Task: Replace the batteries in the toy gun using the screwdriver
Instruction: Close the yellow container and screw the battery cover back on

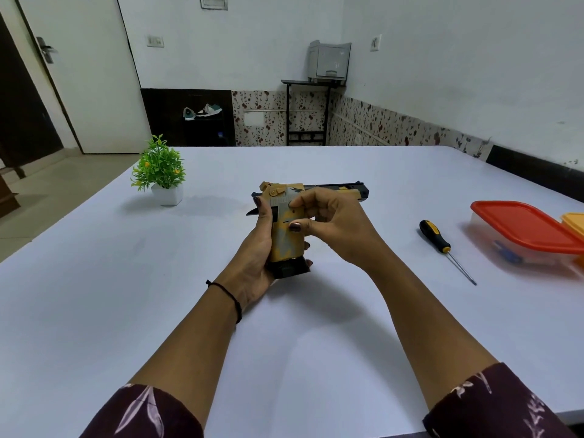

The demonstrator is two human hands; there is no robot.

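A yellow, grey and black toy gun (pixel 286 237) is held above the middle of the white table (pixel 189 311), grip toward me and barrel pointing right. My left hand (pixel 260 248) grips the handle from the left, fingers wrapped round it near the black magazine base. My right hand (pixel 328 222) holds the gun's body from the right, thumb and fingertips pressed on the frame above the grip. The screwdriver (pixel 441 245), with a black and yellow handle, lies on the table to the right, apart from both hands.
A clear box with a red lid (pixel 524 229) sits at the right edge, an orange-lidded box (pixel 575 222) beside it. A small potted plant (pixel 161 172) stands at the back left. A door and a stand with a printer are beyond the table.
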